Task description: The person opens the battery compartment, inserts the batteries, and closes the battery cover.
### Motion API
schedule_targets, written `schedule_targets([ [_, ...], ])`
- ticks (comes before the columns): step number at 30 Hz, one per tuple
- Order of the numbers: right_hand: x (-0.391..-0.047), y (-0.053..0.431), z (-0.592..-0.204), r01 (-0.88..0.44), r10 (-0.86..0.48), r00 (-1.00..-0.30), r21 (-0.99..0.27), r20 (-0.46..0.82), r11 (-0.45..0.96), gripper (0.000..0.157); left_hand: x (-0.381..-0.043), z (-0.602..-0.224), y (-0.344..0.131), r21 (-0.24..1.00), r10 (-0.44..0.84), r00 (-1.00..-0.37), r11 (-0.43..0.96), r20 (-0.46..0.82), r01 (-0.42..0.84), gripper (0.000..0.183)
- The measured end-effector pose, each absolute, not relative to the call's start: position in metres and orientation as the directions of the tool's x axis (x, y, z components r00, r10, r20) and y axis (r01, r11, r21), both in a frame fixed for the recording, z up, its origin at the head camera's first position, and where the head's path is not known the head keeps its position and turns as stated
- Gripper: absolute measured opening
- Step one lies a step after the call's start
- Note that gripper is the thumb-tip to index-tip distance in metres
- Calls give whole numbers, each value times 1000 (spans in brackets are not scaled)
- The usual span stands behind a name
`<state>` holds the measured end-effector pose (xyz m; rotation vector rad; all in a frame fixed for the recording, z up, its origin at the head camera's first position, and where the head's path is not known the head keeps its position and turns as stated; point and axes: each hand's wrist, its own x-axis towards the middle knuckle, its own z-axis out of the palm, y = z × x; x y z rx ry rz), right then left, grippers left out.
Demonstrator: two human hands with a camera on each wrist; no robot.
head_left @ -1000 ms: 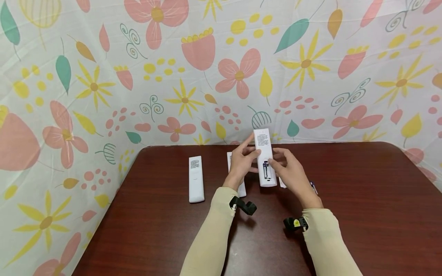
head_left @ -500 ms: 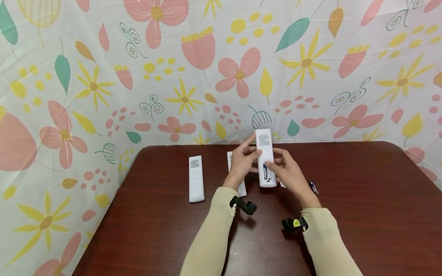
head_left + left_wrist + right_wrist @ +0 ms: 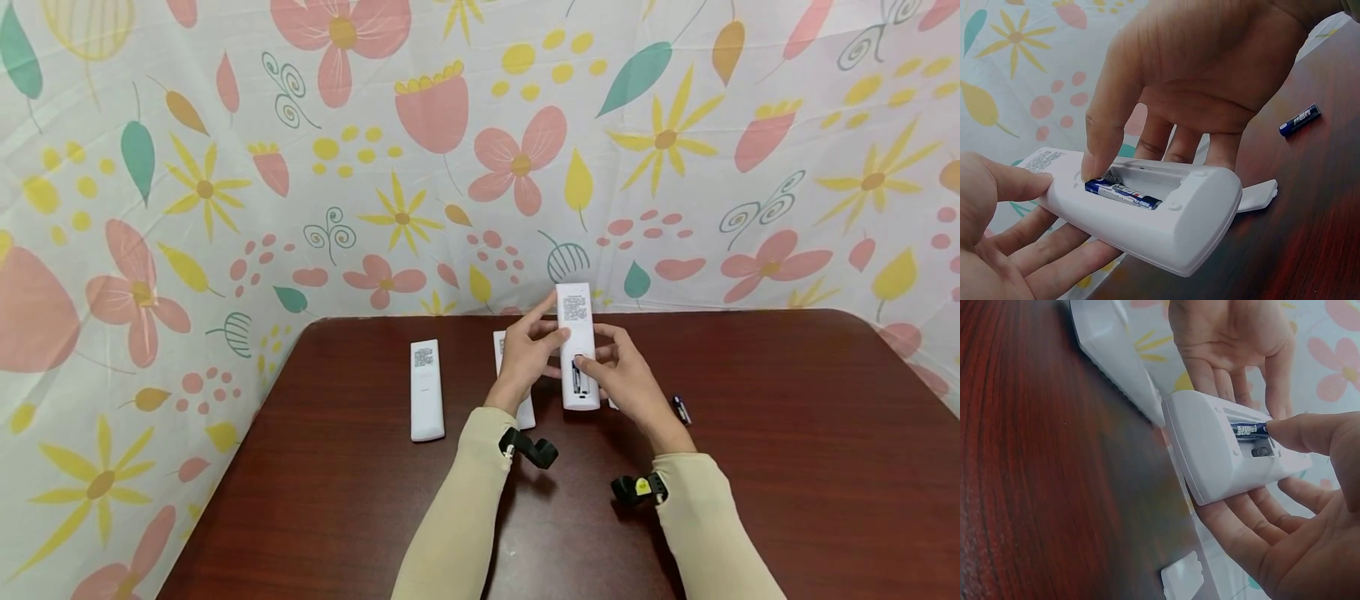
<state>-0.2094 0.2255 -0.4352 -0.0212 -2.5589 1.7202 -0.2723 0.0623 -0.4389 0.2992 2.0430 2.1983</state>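
A white remote control (image 3: pixel 576 333) is held back side up above the table, its battery compartment uncovered. My left hand (image 3: pixel 523 358) grips its left side, thumb on the back and fingers underneath. On the other side my right hand (image 3: pixel 632 379) holds it with fingers beneath. The right thumb presses the end of a blue-and-silver battery (image 3: pixel 1122 194), which lies in one slot of the compartment. The slot beside it is bare, with a metal spring showing. A loose battery (image 3: pixel 681 409) lies on the table to the right of the right hand.
A white battery cover (image 3: pixel 1259 197) lies on the dark wooden table (image 3: pixel 322 500) beyond the held remote. One white remote (image 3: pixel 427 400) lies at the left; another remote (image 3: pixel 527 412) is partly hidden under the left forearm. A flowered cloth (image 3: pixel 480 167) hangs behind the table.
The right thumb has moved slightly down the compartment, onto the battery. The held remote has shifted a little to the right and straightened. The left hand keeps its grip.
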Motion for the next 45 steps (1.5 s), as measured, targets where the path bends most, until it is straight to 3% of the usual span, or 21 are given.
schedule_targets([
  [12,-210,230,-439,-77,32,-995,-918,97,388,78,-272,-436,63,997,227,-973,-76,52,36,60],
  [45,-210,236,-440,-163,-10,-984,-865,180,474,81,-272,-438,62,996,251,-966,-76,62,44,60],
])
